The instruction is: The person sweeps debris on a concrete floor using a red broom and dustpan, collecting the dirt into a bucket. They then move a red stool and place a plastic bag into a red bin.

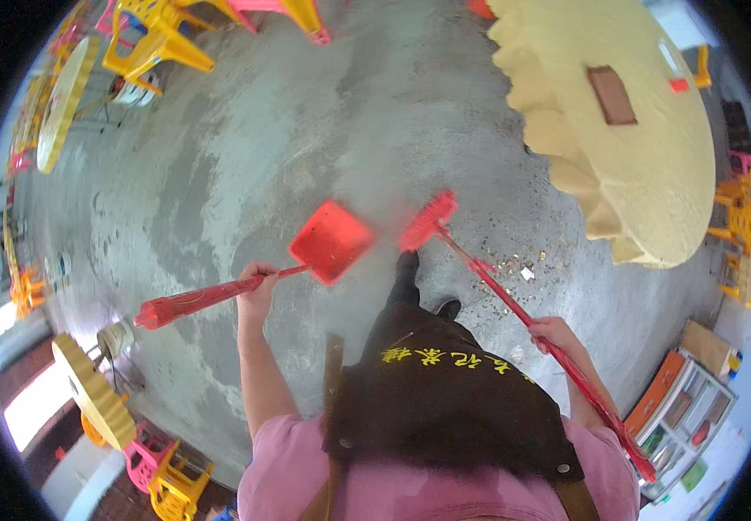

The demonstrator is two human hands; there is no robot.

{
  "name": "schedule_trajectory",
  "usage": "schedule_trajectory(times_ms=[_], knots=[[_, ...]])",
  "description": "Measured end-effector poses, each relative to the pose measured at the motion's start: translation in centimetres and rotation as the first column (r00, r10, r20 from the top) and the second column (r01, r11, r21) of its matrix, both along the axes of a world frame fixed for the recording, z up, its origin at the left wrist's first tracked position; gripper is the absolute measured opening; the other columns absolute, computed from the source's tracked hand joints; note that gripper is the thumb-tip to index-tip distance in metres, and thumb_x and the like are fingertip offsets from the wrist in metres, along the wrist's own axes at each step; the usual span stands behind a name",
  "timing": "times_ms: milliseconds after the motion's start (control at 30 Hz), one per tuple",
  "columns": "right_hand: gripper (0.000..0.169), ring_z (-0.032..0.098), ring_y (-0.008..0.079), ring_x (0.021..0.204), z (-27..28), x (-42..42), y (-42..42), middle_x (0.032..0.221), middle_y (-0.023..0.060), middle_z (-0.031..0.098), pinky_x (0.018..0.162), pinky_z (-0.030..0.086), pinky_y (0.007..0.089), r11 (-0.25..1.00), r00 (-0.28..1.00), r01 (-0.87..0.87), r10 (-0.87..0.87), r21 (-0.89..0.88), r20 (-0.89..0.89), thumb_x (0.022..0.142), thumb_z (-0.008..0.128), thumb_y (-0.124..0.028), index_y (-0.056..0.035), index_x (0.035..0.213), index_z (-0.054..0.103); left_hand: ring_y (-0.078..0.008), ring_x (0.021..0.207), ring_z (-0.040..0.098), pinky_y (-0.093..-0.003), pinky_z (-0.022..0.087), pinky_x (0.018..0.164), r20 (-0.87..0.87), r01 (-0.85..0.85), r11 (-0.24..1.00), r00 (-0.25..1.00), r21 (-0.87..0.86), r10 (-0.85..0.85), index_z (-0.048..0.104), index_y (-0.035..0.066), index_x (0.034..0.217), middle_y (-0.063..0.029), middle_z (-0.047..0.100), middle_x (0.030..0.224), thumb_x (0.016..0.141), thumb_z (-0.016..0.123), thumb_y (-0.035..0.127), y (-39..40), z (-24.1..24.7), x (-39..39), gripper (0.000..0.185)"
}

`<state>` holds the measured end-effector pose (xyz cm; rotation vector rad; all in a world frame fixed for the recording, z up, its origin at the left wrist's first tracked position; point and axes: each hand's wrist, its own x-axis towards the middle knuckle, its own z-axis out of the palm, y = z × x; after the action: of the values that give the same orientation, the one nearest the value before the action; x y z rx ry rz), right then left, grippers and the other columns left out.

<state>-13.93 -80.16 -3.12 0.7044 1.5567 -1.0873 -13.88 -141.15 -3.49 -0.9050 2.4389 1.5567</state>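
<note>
My left hand (259, 281) is closed around the red handle of a long-handled dustpan (331, 243). The dustpan's red tray is raised before me, slightly blurred, with a few dark specks in it. In my right hand (552, 333) is the red pole of a broom (429, 220); its red bristle head lies right of the dustpan, close to my foot, and the two do not touch. A scatter of small debris (512, 277) with a white scrap (528, 273) lies on the concrete floor (271, 156), to the right of the broom head and around the pole.
A round table with a pale yellow cloth (662, 176) stands at the upper right, a brown item (612, 95) on it. Yellow plastic chairs (154, 42) are at the upper left. Other round tables (66, 104) line the left side. A glass-fronted cabinet (688, 404) stands at the lower right.
</note>
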Motion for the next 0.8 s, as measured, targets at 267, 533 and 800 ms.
schedule_trajectory(times_ms=[267, 533, 800], knots=[[0.017, 0.049, 0.0119, 0.04, 4.5, 7.9, 5.9, 0.06, 0.0068, 0.056, 0.035, 0.037, 0.0254, 0.92, 0.921, 0.383, -0.374, 0.08, -0.109, 0.082, 0.06, -0.016, 0.0006, 0.083, 0.061, -0.0128, 0.082, 0.056, -0.0277, 0.044, 0.078, -0.055, 0.277, 0.96, 0.96, 0.04, -0.274, 0.064, 0.003, 0.087, -0.0033, 0.063, 0.083, 0.078, 0.063, 0.004, 5.8, -0.7, -5.7, 0.009], [0.027, 0.046, 0.0092, 0.039, -7.3, 1.0, 8.4, 0.054, 0.0017, 0.051, 0.035, 0.036, 0.023, 0.675, 0.653, 0.71, -0.738, -0.2, -0.17, 0.089, 0.058, -0.027, -0.0064, 0.071, 0.053, -0.0127, 0.082, 0.058, -0.028, 0.046, 0.077, -0.079, 0.49, 0.872, 0.868, -0.022, -0.49, 0.064, 0.004, 0.089, -0.0031, 0.064, 0.086, 0.081, 0.063, 0.005, 15.4, -4.2, -11.5, 0.008], [0.021, 0.05, 0.0125, 0.04, -3.6, 21.3, 13.0, 0.056, 0.0056, 0.056, 0.037, 0.039, 0.0276, 0.738, 0.729, 0.672, -0.673, -0.053, -0.128, 0.08, 0.061, -0.018, -0.0018, 0.067, 0.059, -0.0148, 0.086, 0.056, -0.0301, 0.047, 0.078, -0.143, -0.156, 0.95, 0.969, 0.27, 0.2, 0.06, 0.003, 0.098, -0.0074, 0.061, 0.099, 0.081, 0.068, 0.007, 20.6, -8.8, -12.2, 0.019]])
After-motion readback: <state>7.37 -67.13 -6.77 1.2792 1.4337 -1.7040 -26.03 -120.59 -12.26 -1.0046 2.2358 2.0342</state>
